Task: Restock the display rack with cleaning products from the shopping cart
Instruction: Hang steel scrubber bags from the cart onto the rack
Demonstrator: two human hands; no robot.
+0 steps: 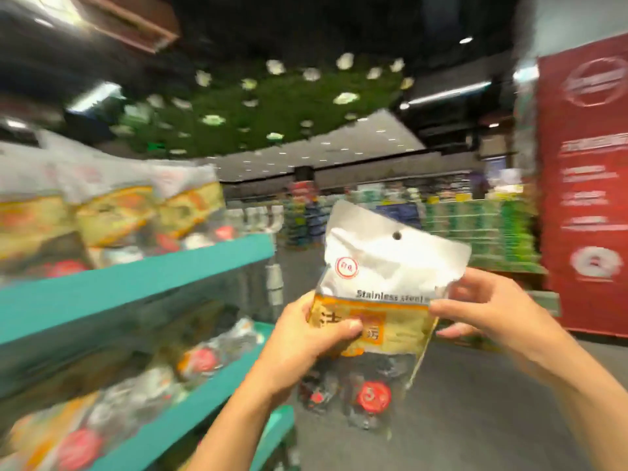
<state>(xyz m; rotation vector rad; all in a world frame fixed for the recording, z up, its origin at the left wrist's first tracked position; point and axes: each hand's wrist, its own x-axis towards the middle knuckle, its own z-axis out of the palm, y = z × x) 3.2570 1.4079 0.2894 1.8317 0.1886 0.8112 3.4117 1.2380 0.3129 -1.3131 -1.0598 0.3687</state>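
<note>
**Beside the teal rack: one packet held in both hands**

Along the left side runs a teal display rack [136,283] with three sloping shelves in view, each carrying packets [115,212] with yellow and orange labels and red round stickers. Overhead hangs a dark ceiling with a green panel [265,107] dotted with white shapes. To the right stands a red banner [584,185]; stacked green goods [482,229] fill the far aisle over a grey floor [475,402]. Held in mid-air, right of the rack and clear of its shelves, is a silver-topped packet [384,294] printed "Stainless steel". The left hand [306,341] grips its left edge, thumb across the yellow label; the right hand [489,307] pinches its right edge between its fingers [448,309]. Motion blur smears the shelved packets and banner text beyond reading; the lowest shelf is cut off at the bottom edge.
</note>
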